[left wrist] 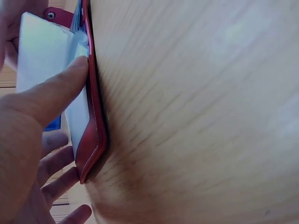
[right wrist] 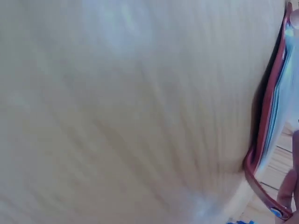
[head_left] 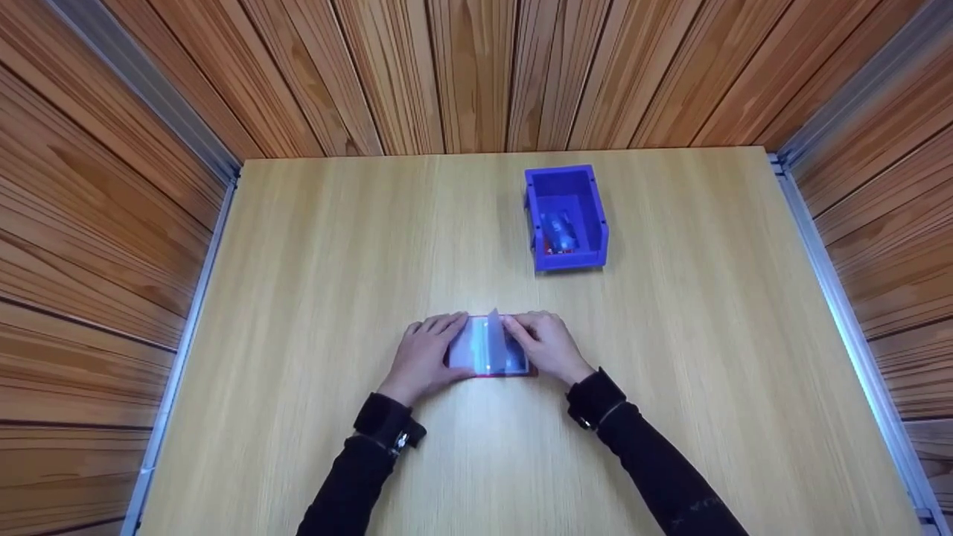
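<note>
A red card holder (head_left: 465,353) with clear plastic sleeves lies spread open on the table. My left hand (head_left: 426,356) holds its left side, thumb (left wrist: 70,77) on the near edge and fingers toward the far edge. One sleeve (head_left: 496,344) stands up from the middle. My right hand (head_left: 549,346) grips the right side, with its thumb at the far part of the sleeves; its fingertips are partly hidden. In the right wrist view, a red strap (right wrist: 262,189) with a snap sticks out from the holder's edge, close to the right fingers.
Behind the hands, slightly right, stands a blue plastic bin (head_left: 572,260). Inside lie small, shiny, clear-wrapped items (head_left: 558,231) with some red; their kind is unclear. Wood-plank walls (head_left: 476,74) with metal rails (head_left: 849,313) bound the light wooden table (head_left: 327,246).
</note>
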A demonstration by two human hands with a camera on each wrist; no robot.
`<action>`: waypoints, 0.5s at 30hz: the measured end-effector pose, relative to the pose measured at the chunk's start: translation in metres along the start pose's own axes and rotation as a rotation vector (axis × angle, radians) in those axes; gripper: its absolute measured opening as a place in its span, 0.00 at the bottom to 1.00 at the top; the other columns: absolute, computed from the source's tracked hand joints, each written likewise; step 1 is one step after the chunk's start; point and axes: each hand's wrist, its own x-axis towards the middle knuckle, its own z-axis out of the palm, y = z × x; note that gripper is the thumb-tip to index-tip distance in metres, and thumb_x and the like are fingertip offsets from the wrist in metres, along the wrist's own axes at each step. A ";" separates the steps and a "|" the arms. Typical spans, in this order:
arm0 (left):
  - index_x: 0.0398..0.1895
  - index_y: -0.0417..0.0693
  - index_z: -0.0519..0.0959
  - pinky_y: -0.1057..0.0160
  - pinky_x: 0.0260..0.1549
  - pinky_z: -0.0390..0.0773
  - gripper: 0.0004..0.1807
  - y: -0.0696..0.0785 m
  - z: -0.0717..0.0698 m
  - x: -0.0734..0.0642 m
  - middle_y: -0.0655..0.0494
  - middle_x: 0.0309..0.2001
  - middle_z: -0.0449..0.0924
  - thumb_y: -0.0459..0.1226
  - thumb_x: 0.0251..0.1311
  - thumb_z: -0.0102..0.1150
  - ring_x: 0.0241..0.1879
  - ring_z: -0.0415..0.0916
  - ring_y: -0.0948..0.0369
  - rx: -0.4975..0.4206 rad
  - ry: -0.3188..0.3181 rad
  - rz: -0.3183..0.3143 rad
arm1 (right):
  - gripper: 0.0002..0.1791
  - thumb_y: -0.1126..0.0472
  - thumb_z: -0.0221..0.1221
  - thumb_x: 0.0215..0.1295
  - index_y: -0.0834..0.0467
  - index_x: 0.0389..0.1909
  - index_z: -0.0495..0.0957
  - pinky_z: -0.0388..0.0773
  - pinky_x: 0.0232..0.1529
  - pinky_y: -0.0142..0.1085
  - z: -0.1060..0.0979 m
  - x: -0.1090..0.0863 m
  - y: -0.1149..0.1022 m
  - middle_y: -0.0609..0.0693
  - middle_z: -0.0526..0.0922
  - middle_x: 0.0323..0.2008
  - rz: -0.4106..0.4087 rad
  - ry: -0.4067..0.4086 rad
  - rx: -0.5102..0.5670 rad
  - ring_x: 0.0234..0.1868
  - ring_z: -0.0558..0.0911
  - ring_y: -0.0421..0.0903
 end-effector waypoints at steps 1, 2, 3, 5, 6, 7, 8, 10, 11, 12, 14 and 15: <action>0.81 0.50 0.60 0.41 0.71 0.62 0.57 -0.001 0.000 0.000 0.50 0.75 0.69 0.63 0.51 0.74 0.74 0.66 0.48 -0.025 0.003 -0.008 | 0.18 0.55 0.55 0.79 0.62 0.37 0.89 0.78 0.45 0.45 0.001 -0.001 -0.002 0.53 0.89 0.31 -0.021 -0.024 -0.020 0.36 0.84 0.49; 0.82 0.49 0.57 0.41 0.71 0.62 0.60 -0.001 -0.001 0.000 0.49 0.75 0.70 0.62 0.50 0.75 0.74 0.66 0.48 -0.052 0.007 -0.013 | 0.17 0.56 0.55 0.78 0.62 0.39 0.89 0.78 0.48 0.46 0.002 -0.001 -0.003 0.54 0.90 0.34 -0.048 -0.049 -0.052 0.38 0.85 0.50; 0.83 0.49 0.54 0.42 0.72 0.61 0.63 -0.002 -0.001 0.000 0.50 0.75 0.70 0.61 0.49 0.77 0.74 0.66 0.48 -0.079 0.011 -0.019 | 0.15 0.57 0.56 0.77 0.62 0.41 0.89 0.78 0.51 0.48 0.003 -0.003 -0.004 0.54 0.90 0.36 -0.078 -0.073 -0.092 0.40 0.86 0.51; 0.84 0.48 0.49 0.43 0.73 0.61 0.69 -0.004 -0.002 0.000 0.50 0.74 0.71 0.60 0.45 0.80 0.73 0.67 0.47 -0.128 0.022 -0.022 | 0.12 0.59 0.58 0.75 0.60 0.45 0.88 0.78 0.55 0.48 0.005 -0.004 -0.006 0.53 0.91 0.40 -0.142 -0.128 -0.176 0.45 0.86 0.52; 0.85 0.49 0.46 0.43 0.73 0.60 0.71 -0.005 -0.003 0.000 0.51 0.75 0.70 0.60 0.44 0.81 0.73 0.67 0.47 -0.143 0.022 -0.022 | 0.13 0.60 0.59 0.73 0.59 0.50 0.88 0.78 0.57 0.48 0.006 -0.005 -0.006 0.52 0.91 0.45 -0.173 -0.150 -0.214 0.49 0.86 0.51; 0.85 0.51 0.44 0.43 0.73 0.60 0.73 -0.005 -0.004 0.000 0.51 0.75 0.70 0.60 0.42 0.82 0.73 0.67 0.47 -0.154 0.022 -0.021 | 0.15 0.62 0.60 0.71 0.58 0.55 0.86 0.78 0.59 0.48 0.008 -0.005 -0.006 0.51 0.90 0.50 -0.201 -0.163 -0.246 0.53 0.85 0.51; 0.85 0.52 0.42 0.43 0.73 0.60 0.75 -0.006 -0.004 -0.001 0.51 0.75 0.70 0.59 0.40 0.83 0.73 0.67 0.46 -0.163 0.022 -0.018 | 0.16 0.63 0.61 0.70 0.57 0.56 0.86 0.77 0.60 0.48 0.009 -0.006 -0.006 0.50 0.90 0.51 -0.226 -0.176 -0.277 0.54 0.84 0.51; 0.85 0.56 0.43 0.42 0.73 0.60 0.75 -0.007 -0.005 -0.001 0.49 0.75 0.69 0.59 0.38 0.84 0.73 0.67 0.45 -0.175 0.021 -0.005 | 0.17 0.65 0.61 0.69 0.55 0.56 0.86 0.77 0.60 0.46 0.010 -0.007 -0.006 0.49 0.89 0.52 -0.265 -0.200 -0.330 0.56 0.83 0.50; 0.85 0.58 0.43 0.42 0.74 0.59 0.75 -0.007 -0.006 -0.002 0.49 0.77 0.67 0.59 0.38 0.84 0.74 0.66 0.45 -0.180 0.013 -0.002 | 0.17 0.66 0.61 0.69 0.54 0.56 0.86 0.77 0.60 0.45 0.011 -0.007 -0.006 0.48 0.89 0.52 -0.282 -0.208 -0.353 0.56 0.82 0.50; 0.85 0.59 0.46 0.41 0.73 0.59 0.73 -0.007 -0.006 -0.002 0.48 0.78 0.65 0.59 0.38 0.84 0.74 0.65 0.45 -0.183 0.011 0.008 | 0.18 0.67 0.60 0.68 0.53 0.56 0.87 0.76 0.60 0.45 0.012 -0.008 -0.005 0.48 0.88 0.53 -0.296 -0.216 -0.372 0.56 0.81 0.50; 0.84 0.59 0.52 0.41 0.73 0.59 0.68 -0.008 -0.006 -0.003 0.49 0.80 0.60 0.60 0.40 0.82 0.75 0.63 0.44 -0.183 0.010 0.027 | 0.20 0.69 0.59 0.67 0.52 0.56 0.87 0.76 0.61 0.45 0.013 -0.008 -0.005 0.47 0.86 0.54 -0.316 -0.235 -0.413 0.57 0.80 0.50; 0.83 0.58 0.55 0.40 0.74 0.58 0.65 -0.008 -0.006 -0.004 0.50 0.81 0.58 0.61 0.41 0.81 0.76 0.63 0.44 -0.181 0.009 0.035 | 0.21 0.69 0.59 0.66 0.51 0.56 0.87 0.75 0.61 0.45 0.014 -0.009 -0.005 0.48 0.85 0.54 -0.322 -0.244 -0.428 0.57 0.80 0.50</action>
